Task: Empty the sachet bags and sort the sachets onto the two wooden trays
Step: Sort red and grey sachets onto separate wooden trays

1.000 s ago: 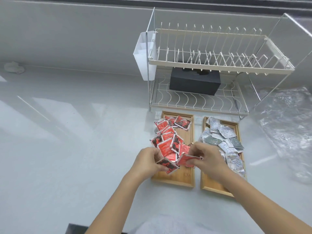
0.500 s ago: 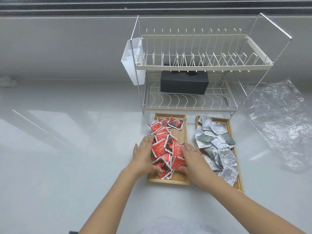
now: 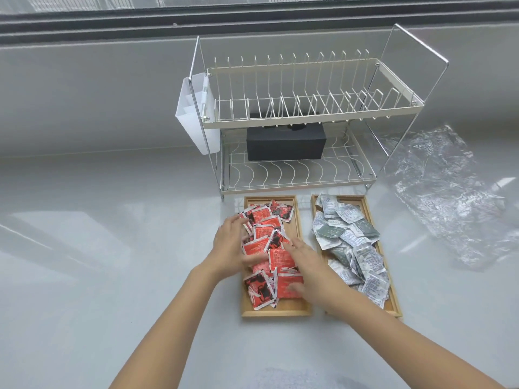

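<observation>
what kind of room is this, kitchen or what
Most likely a kitchen counter by a window. A two-tier dish rack with a white cutlery holder stands on a smooth pale countertop, and a window frame runs along the back.

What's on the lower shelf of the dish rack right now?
A black box sits on the lower shelf of the dish rack, toward the back. Its top is partly hidden by the upper tier, so whatever lies on top of it cannot be made out.
</observation>
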